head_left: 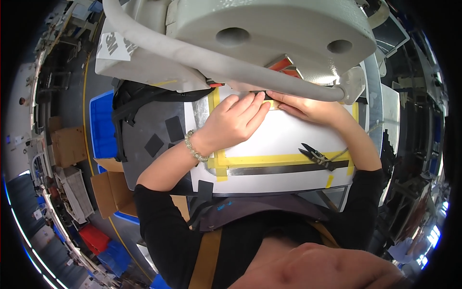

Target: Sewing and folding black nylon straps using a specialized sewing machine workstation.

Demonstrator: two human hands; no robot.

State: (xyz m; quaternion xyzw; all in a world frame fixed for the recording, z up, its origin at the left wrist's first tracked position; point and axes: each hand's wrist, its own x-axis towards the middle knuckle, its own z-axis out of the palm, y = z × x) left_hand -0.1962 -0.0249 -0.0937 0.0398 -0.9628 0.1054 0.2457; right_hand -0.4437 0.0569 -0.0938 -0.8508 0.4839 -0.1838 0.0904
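Both hands meet under the front of a large pale grey machine head [284,24], which looks like a sewing machine. Between their fingertips lies a small black strip [267,97], mostly hidden by the fingers. My left hand [238,118], with a beaded bracelet on its wrist, has its fingers close together and bent down onto the strip. From the other side my right hand [305,108] reaches in, its fingers nearly straight and their tips closed at the same strip. Nearer to me, black thread snips [316,157] rest with their blades pointing up and left.
A white work surface [269,139] edged with yellow tape [274,159] lies beneath my hands. Several black flat pieces [174,129] are scattered at left, below a black bundle [139,98]. A thick grey tube [192,50] crosses before the machine. A blue bin [101,120] and cardboard box [111,192] stand left.
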